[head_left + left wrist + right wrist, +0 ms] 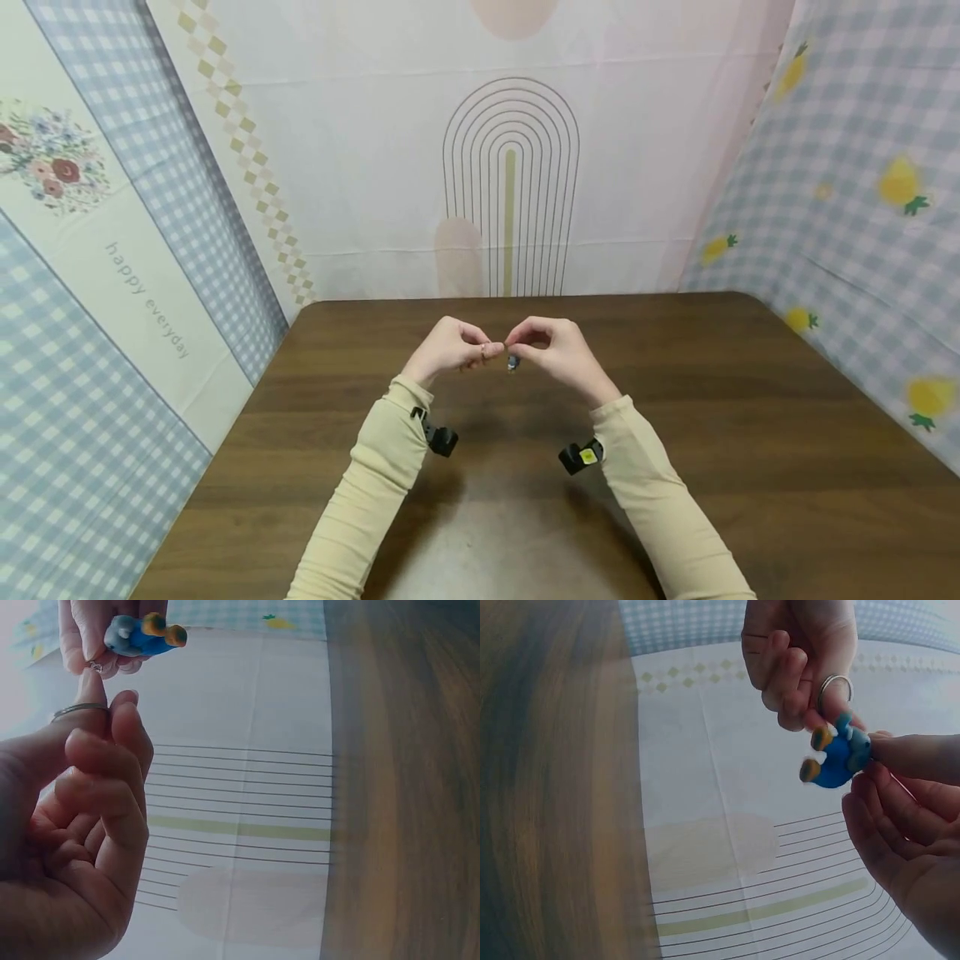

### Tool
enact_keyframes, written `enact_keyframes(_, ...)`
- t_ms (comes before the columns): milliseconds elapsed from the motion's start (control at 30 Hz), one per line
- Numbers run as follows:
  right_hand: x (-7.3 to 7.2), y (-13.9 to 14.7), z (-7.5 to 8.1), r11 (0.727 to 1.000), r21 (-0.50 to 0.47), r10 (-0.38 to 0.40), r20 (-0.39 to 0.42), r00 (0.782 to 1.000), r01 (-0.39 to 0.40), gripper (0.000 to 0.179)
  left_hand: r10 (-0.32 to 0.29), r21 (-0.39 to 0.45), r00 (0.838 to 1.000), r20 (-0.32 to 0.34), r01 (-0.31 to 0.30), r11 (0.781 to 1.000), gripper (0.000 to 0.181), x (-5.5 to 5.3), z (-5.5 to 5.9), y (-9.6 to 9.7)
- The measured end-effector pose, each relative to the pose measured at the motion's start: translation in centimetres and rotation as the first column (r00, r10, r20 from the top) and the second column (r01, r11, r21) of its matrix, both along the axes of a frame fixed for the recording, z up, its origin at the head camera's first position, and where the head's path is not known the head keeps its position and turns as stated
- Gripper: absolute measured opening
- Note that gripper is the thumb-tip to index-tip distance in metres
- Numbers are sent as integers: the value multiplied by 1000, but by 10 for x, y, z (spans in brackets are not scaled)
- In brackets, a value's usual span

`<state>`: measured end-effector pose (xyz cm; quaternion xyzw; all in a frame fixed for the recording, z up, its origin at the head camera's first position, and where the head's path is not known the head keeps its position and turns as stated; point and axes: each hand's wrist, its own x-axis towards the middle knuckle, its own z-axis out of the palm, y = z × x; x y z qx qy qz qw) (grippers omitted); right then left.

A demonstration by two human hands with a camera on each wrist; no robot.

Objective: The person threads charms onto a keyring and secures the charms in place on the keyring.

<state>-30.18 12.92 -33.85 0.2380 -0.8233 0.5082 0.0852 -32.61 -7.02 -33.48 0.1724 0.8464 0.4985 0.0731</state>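
Note:
Both hands meet in mid-air over the table. A small blue figurine keychain (832, 761), with orange feet and a grey-blue head, hangs at the fingertips of my right hand (555, 350). Thumb and fingers of that hand pinch it by its top. My left hand (456, 346) has its thumb and index finger together at the keychain's small metal links (95, 667). A metal ring (835, 694) encircles the left thumb, and the other left fingers are curled in. Part of the links is hidden between the fingertips.
Below the hands lies a dark brown wooden table (750, 433). A white cloth (360, 167) with printed arches hangs behind its far edge. Checked cloths hang at the left (90, 350) and right (847, 233). Black wrist cameras (441, 440) sit on both sleeves.

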Motion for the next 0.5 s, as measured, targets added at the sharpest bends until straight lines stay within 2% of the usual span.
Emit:
enact_keyframes(233,-2,2,-12,1000,-9,-5,7,1000,5,5,-28,85,1000,-5,29,996,22,-4,-16,6)
enact_keyframes(367,-6,3,-14,1000,-5,-12,-5,1000,12,7,-28,98,999,-18,30,995,16,-5,-17,9)
enact_keyframes(500,-9,3,-13,999,32,-25,-10,1000,25,8,1,84,1000,-17,1,996,11,-6,-17,9)
